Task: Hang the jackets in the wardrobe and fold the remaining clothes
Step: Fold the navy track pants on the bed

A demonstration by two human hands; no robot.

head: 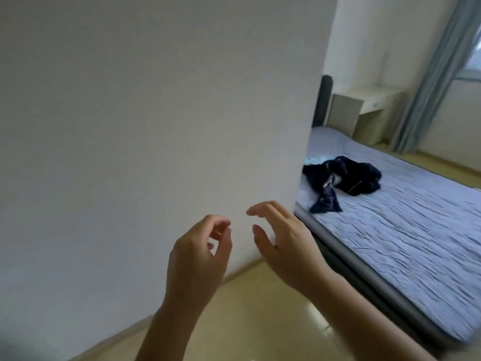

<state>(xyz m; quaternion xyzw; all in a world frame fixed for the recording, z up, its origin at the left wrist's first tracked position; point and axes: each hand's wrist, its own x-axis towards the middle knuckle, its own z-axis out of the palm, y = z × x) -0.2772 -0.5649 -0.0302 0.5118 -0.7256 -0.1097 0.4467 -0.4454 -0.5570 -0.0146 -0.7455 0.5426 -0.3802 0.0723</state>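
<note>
A heap of dark navy clothes [341,178] lies crumpled on the bed [406,230] at the right, with a bit of pale blue cloth [316,160] showing behind it. Both my hands are raised in front of a large white flat surface [156,126] that fills the left and middle of the view. My left hand [197,256] holds nothing, its fingers loosely curled with thumb and forefinger close. My right hand [283,241] is empty with fingers spread, near the surface's right edge. The heap's left part is hidden behind that edge.
The bed has a blue-grey quilted cover and a dark frame. Beyond it stand a cream nightstand and desk [364,110], a grey-blue curtain [429,82] and a window. The floor [260,321] is glossy yellowish tile.
</note>
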